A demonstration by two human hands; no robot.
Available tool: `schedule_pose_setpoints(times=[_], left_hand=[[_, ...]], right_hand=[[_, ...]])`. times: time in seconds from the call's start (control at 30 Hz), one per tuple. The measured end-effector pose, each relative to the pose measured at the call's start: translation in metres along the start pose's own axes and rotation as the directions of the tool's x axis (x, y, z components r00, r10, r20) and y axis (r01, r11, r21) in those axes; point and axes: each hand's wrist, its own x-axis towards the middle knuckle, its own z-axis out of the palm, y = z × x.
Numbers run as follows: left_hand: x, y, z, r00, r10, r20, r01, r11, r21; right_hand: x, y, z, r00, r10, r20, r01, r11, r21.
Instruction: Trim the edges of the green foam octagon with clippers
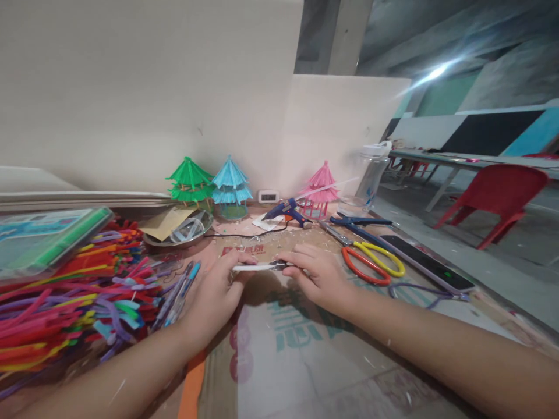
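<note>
My left hand (218,291) pinches the left end of a thin white stick (251,267) held level over the cardboard-covered table (305,361). My right hand (317,273) closes on a small dark tool (279,265), perhaps snips, at the stick's right end. Both hands sit near the table's middle, close together.
A heap of coloured pipe cleaners (65,302) lies at left under a green box (43,238), with pens (179,294) beside it. Behind stand green (190,180), blue (231,183) and pink (321,186) paper pagodas, a glue gun (286,212), a metal dish (183,233). Scissors (371,259), phone (425,265), bottle (371,174) at right.
</note>
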Motion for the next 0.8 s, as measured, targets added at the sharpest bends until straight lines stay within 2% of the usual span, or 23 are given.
schedule_pose_setpoints(times=[0.8], left_hand=[[0.002, 0.011, -0.002, 1.0, -0.016, 0.026, 0.017, 0.998, -0.062]], right_hand=[[0.001, 0.001, -0.001, 1.0, -0.016, -0.004, 0.016, 1.0, -0.019]])
